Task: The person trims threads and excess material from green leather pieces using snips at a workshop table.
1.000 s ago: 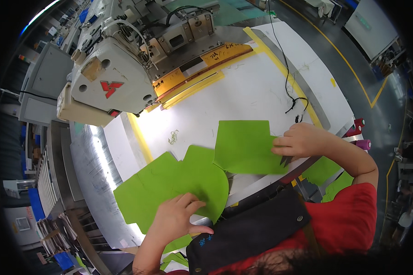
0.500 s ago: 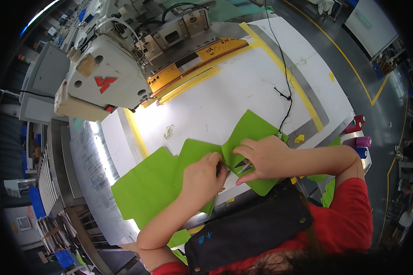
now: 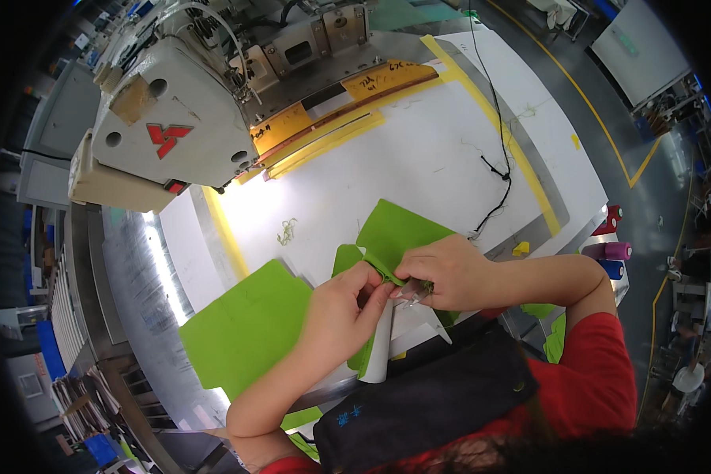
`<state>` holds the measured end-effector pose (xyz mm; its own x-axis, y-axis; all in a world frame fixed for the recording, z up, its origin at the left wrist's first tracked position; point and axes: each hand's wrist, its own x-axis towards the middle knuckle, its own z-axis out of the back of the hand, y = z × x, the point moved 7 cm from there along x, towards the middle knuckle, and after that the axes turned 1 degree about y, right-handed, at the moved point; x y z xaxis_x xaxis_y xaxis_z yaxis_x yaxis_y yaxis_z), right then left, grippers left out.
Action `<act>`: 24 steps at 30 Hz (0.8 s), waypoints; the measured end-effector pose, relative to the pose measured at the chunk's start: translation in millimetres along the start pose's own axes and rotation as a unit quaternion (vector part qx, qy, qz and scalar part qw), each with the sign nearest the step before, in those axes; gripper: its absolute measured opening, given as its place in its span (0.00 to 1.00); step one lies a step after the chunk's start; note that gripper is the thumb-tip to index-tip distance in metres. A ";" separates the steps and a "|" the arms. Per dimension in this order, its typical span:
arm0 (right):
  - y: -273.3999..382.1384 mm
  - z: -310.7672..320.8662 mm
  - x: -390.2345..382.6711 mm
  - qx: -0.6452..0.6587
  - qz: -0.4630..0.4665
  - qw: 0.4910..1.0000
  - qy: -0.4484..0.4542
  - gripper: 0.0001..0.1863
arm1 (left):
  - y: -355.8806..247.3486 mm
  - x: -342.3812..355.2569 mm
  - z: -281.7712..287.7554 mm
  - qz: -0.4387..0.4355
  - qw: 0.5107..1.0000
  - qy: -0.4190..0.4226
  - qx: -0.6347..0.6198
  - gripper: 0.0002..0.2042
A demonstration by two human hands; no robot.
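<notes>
Pinches green sheeting [image 3: 245, 320] between thumb and fingers of left hand [image 3: 336, 308]; grips it just beside with right hand [image 3: 452, 272], also closed around small bladed tool [image 3: 413, 297]; shows pale underside at fold; spread along near side of white tabletop [image 3: 355, 174], before sewing machine [image 3: 174, 103].

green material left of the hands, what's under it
White sheet shows beyond the green material, metal tabletop to its left; whatever lies directly beneath is covered.

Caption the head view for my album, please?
Left hand and right hand hold green material near a white machine.
</notes>
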<state>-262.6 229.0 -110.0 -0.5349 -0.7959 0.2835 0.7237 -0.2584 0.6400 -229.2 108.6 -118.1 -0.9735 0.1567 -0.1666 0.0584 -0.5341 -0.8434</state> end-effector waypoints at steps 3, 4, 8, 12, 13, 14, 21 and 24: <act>-14.2 -6.0 -0.2 0.062 -0.053 0.991 0.101 0.12 | -4.5 -2.9 3.8 -0.001 0.997 0.071 -0.009 0.07; -13.0 0.9 1.3 0.013 -0.020 0.997 0.080 0.09 | 0.7 -4.3 7.0 0.002 0.997 0.073 -0.013 0.07; -55.9 43.4 3.5 -0.058 -0.117 0.991 -0.005 0.09 | 36.5 -23.8 29.1 0.096 0.985 0.016 -0.139 0.07; -73.6 55.3 0.3 -0.055 -0.160 0.985 -0.031 0.09 | 33.5 -28.2 40.3 0.116 0.960 -0.037 -0.252 0.07; -76.1 63.5 -1.0 -0.008 -0.203 0.976 -0.077 0.11 | 30.1 -29.3 45.0 0.103 0.963 -0.069 -0.239 0.07; -77.8 71.4 -3.0 0.040 -0.245 0.961 -0.123 0.13 | 26.1 -30.4 49.8 0.089 0.965 -0.102 -0.225 0.07; 7.6 44.5 19.2 0.140 -0.129 0.981 -0.035 0.29 | -2.8 -6.1 35.5 0.033 0.932 -0.154 -0.327 0.06; 9.2 22.2 23.6 0.171 -0.110 0.979 -0.036 0.22 | -17.6 -0.2 16.2 -0.040 0.962 -0.064 -0.262 0.05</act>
<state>-278.3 219.9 -81.6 -0.6991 -0.6982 0.1541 0.4066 -0.2110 0.8889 -233.6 104.6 -94.9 -0.9968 0.0576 -0.0550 0.0536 -0.0265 -0.9982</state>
